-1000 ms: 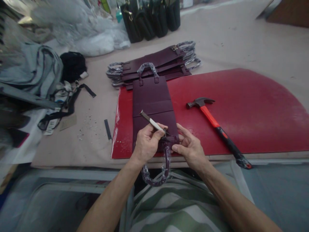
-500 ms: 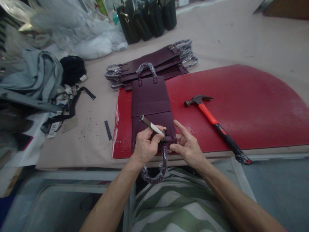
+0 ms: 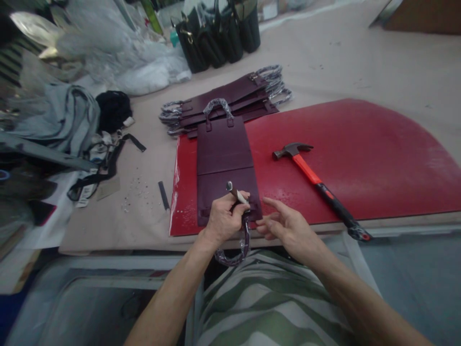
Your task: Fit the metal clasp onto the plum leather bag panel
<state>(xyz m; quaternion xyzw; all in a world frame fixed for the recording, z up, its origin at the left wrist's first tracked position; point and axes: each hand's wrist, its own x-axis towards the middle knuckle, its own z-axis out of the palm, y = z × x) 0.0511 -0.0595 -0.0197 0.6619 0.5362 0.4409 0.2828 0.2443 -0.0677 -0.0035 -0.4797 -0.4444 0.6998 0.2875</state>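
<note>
The left hand (image 3: 225, 218) is closed on a slim metal rod with a white middle (image 3: 236, 194), which stands more upright than a second ago, when its top leaned well to the left. The right hand (image 3: 290, 228) has drawn back from the flat dark purple leather-like panel (image 3: 226, 158); its fingers are parted, and whether their tips touch the panel's near corner cannot be told. The panel lies under the left hand and stretches ahead of it. Right beside that hand, a handle wrapped in clear film (image 3: 247, 235) loops past the front edge of the beige worktop (image 3: 101, 226). Ahead and right of the right hand, the glossy red mat (image 3: 360, 154) is bare up to the claw hammer with an orange-and-black handle (image 3: 326, 194), whose butt juts past the front edge. Farther ahead of both hands, stacked dark purple panels (image 3: 223, 93) limit the room.
</note>
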